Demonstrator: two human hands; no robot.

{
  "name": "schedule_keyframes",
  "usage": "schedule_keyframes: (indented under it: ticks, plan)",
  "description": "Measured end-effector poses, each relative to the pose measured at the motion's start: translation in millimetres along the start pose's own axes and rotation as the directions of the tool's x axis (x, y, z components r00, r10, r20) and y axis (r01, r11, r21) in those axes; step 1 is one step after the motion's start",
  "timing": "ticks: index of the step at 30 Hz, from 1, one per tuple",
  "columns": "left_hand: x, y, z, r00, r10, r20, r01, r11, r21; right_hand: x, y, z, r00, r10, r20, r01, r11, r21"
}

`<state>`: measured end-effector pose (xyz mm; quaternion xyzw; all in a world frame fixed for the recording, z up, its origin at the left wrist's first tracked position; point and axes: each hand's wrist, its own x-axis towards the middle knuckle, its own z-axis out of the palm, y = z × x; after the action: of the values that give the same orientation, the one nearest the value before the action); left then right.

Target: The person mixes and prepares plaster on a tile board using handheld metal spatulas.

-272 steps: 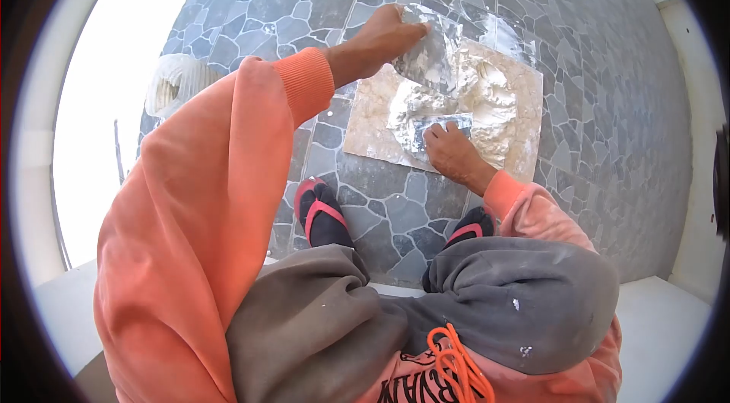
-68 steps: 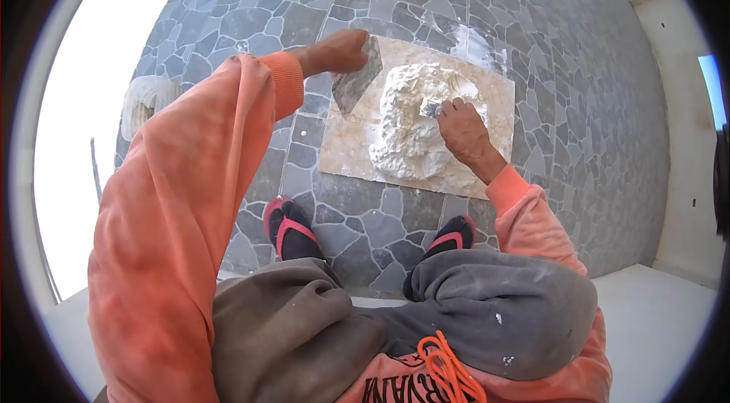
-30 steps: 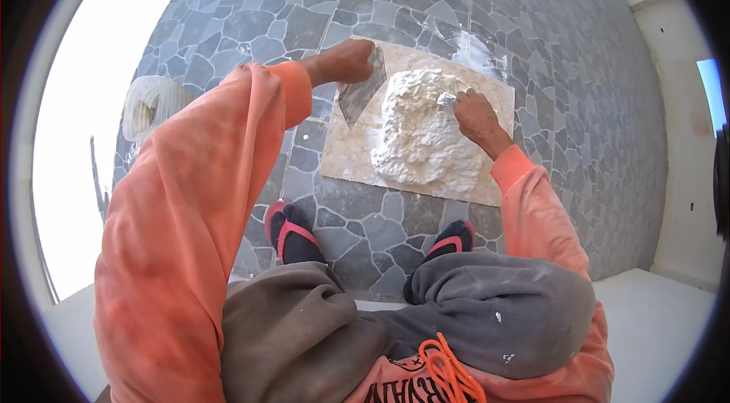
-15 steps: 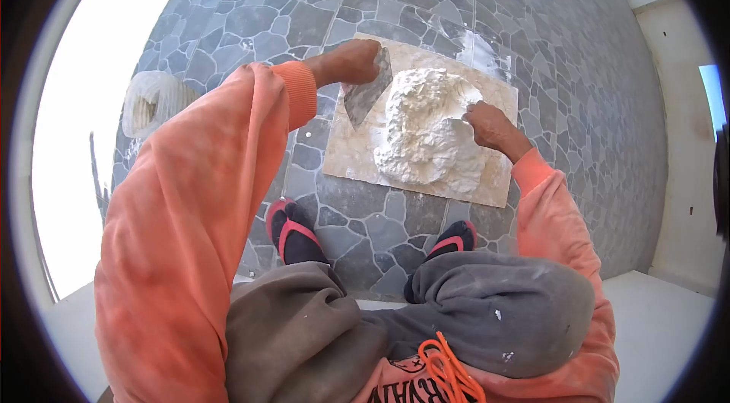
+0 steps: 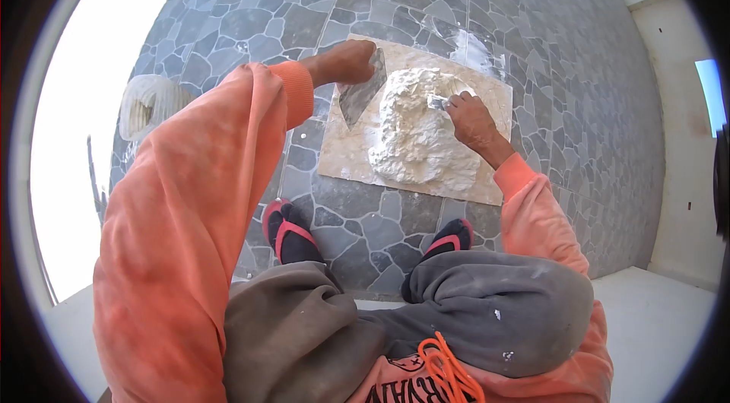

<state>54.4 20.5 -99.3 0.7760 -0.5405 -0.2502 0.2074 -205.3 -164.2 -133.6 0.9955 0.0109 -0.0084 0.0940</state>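
Creamy white, that paste point(image 5: 418, 129), on a beige board point(image 5: 346, 152) with paler, mottled patches. The floor point(image 5: 304, 26) is patterned in irregular blue-grey and darker grey shapes outlined in light grey. Salmon-orange sleeves point(image 5: 179, 213), grey trousers point(image 5: 494, 304), bright orange drawstrings point(image 5: 452, 372) and pinkish-red sandal straps point(image 5: 293, 232) stand out.

A coral-orange long-sleeved sweatshirt point(image 5: 171, 228) with ribbed cuffs, black lettering and a bright orange drawstring point(image 5: 449, 369); baggy grey trousers point(image 5: 502, 304) flecked with white; dark socks point(image 5: 295, 243) in pink-strapped flip-flops point(image 5: 290, 228).
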Motion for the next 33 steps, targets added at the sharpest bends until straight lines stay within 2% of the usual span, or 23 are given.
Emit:
schedule_keyframes:
  ticks: [1,2,4,7,10,14,17,19,20,21,22,24,27,30,31,32,33]
  plan:
    - [0,-2,0,1.000,0.009,-0.006,-0.009,1.000,0.008,1,-8,17,0.993,-0.088,0.083,0.091,0.995,-0.041]
    - [1,-3,-1,0.999,0.025,-0.019,-0.025,0.999,0.027,-2,-16,35,0.979,-0.142,0.145,0.140,0.990,0.022]
    - [2,-5,2,0.998,0.053,-0.038,-0.051,0.997,0.056,0,-17,26,0.937,-0.192,0.293,0.200,0.980,0.004]
    - [-2,-7,-1,1.000,0.003,0.002,-0.003,1.000,0.002,11,6,-6,0.948,-0.144,0.282,0.142,0.989,0.025]
    - [-3,-8,-2,0.998,-0.065,0.026,0.066,0.997,-0.044,16,6,1,1.000,-0.003,0.019,0.005,0.996,-0.089]
    - [-1,-11,0,1.000,0.017,-0.011,-0.017,1.000,0.016,8,-1,34,0.934,-0.171,0.314,0.170,0.985,0.030]
    - [-4,-11,0,1.000,-0.012,0.003,0.012,1.000,0.003,22,16,-7,0.964,-0.079,0.253,0.074,0.997,0.026]
    - [-3,-13,-1,0.998,-0.052,0.018,0.053,0.998,-0.021,25,21,4,0.995,-0.019,0.103,0.028,0.996,-0.088]
    - [-3,-12,0,1.000,-0.023,-0.001,0.023,1.000,-0.020,25,21,10,1.000,0.009,0.024,-0.005,0.989,-0.144]
    - [-3,-14,2,1.000,0.004,-0.021,-0.004,1.000,-0.018,21,18,30,0.998,-0.033,0.052,0.038,0.995,-0.095]
    - [-3,-14,1,0.999,0.029,-0.038,-0.029,0.999,-0.014,15,10,36,0.979,-0.111,0.170,0.126,0.989,-0.082]
    - [-2,-12,0,0.999,0.035,-0.034,-0.035,0.999,-0.004,12,8,38,0.942,-0.191,0.275,0.215,0.975,-0.056]
    - [-5,-14,2,1.000,0.012,-0.018,-0.012,1.000,-0.001,29,21,-10,0.959,-0.085,0.270,0.095,0.995,-0.025]
    - [-2,-15,3,1.000,0.017,-0.017,-0.017,1.000,-0.006,32,29,17,1.000,0.016,0.021,-0.014,0.993,-0.118]
    - [0,-16,3,1.000,0.021,-0.020,-0.021,1.000,-0.010,26,25,32,0.996,-0.031,0.087,0.035,0.998,-0.046]
    - [1,-15,1,0.999,0.027,-0.024,-0.027,1.000,-0.001,19,22,49,0.966,-0.116,0.230,0.123,0.992,-0.019]
    - [0,-11,-1,0.999,0.029,-0.026,-0.029,1.000,0.009,17,21,45,0.957,-0.132,0.259,0.139,0.990,-0.010]
